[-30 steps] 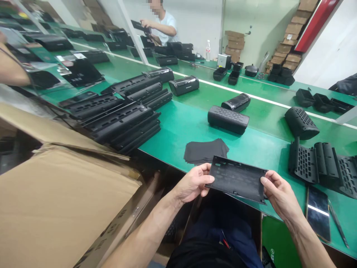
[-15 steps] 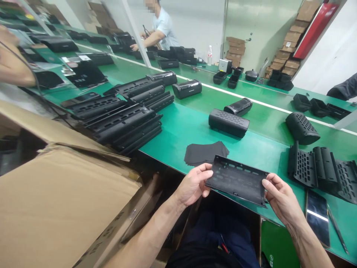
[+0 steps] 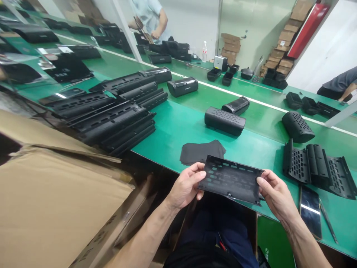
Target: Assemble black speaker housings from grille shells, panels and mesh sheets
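Observation:
Between my hands is a black slotted plastic cover (image 3: 231, 180), its hollow inner side facing up, with rows of oval holes. My left hand (image 3: 186, 185) pinches its left end, thumb on top and fingers beneath. At the opposite end my right hand (image 3: 276, 191) grips the right edge the same way. Just behind the cover, a fanned stack of thin black sheets (image 3: 199, 150) lies on the green table (image 3: 167, 141). Beyond those sits a black perforated housing (image 3: 225, 122), with another housing (image 3: 236, 105) behind it.
Stacked black covers (image 3: 119, 119) fill the table's left side, beside a cardboard box (image 3: 55, 201). Slotted covers (image 3: 318, 167), a phone (image 3: 310, 212) and a dark pen-like tool (image 3: 328, 221) lie at right. A person (image 3: 150, 18) stands across the table; another person's arm (image 3: 341, 83) shows far right.
The view has shifted slightly, so the table things appear further left. Both hands keep hold of the cover, which is tilted a little more toward me. The person across has lowered an arm.

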The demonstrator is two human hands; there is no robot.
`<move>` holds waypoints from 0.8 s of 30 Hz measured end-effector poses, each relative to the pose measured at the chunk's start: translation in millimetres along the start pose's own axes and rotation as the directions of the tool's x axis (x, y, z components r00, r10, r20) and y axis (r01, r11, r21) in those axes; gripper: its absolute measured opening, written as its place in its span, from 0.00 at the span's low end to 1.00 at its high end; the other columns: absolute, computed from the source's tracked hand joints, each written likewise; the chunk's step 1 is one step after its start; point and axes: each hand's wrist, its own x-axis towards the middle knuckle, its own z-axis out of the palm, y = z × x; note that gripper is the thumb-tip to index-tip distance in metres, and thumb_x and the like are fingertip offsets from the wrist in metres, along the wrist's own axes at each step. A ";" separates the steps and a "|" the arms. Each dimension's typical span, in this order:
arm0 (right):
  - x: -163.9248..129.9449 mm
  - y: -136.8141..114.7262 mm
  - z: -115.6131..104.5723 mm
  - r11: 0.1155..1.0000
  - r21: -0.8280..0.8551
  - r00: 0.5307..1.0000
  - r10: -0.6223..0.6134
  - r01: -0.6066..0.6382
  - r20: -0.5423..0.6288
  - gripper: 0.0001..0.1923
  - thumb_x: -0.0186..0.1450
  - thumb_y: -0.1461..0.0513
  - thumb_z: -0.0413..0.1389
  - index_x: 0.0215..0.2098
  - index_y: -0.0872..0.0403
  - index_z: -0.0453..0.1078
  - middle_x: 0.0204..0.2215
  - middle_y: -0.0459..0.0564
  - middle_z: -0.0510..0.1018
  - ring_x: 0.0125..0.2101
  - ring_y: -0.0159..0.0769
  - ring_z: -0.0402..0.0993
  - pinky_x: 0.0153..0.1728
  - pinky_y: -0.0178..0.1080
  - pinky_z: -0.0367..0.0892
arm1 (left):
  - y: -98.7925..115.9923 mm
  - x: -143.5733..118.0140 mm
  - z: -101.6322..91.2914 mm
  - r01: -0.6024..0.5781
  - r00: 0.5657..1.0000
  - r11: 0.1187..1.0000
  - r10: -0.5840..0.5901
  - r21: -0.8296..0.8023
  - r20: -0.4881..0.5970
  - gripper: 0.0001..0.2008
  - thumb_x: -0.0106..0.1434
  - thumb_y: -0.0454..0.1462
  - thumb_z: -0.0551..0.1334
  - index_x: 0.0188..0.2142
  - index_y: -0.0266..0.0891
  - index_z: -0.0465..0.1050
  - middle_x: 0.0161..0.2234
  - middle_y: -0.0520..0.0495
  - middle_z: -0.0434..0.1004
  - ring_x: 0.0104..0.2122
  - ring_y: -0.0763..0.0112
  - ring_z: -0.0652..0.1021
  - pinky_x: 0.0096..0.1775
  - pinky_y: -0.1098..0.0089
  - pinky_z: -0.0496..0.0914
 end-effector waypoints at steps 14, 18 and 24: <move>1.4 0.9 2.6 1.000 0.015 1.000 0.016 -0.016 0.010 0.24 0.51 0.50 0.78 0.33 0.50 0.72 0.26 0.40 0.69 0.24 0.28 0.65 0.26 0.31 0.66 | -0.1 2.6 -2.0 0.023 1.000 0.999 -0.024 -0.031 -0.014 0.23 0.50 0.46 0.79 0.38 0.37 0.74 0.23 0.56 0.73 0.16 0.81 0.67 0.12 0.80 0.65; 3.1 1.5 2.7 0.998 0.032 0.999 0.053 -0.053 0.013 0.25 0.52 0.48 0.77 0.34 0.50 0.71 0.26 0.40 0.72 0.24 0.28 0.66 0.26 0.32 0.68 | -3.5 3.0 -6.4 0.023 0.999 0.996 -0.021 -0.084 0.024 0.23 0.54 0.47 0.78 0.39 0.37 0.74 0.23 0.56 0.72 0.17 0.80 0.68 0.14 0.79 0.66; 3.7 0.0 7.1 0.992 0.082 0.996 0.093 -0.092 -0.007 0.26 0.50 0.50 0.79 0.35 0.50 0.71 0.25 0.40 0.72 0.23 0.28 0.68 0.24 0.30 0.69 | -15.4 0.3 -9.1 -0.117 0.973 0.957 0.163 -0.267 0.160 0.27 0.57 0.51 0.76 0.49 0.36 0.77 0.34 0.49 0.78 0.25 0.75 0.77 0.25 0.74 0.75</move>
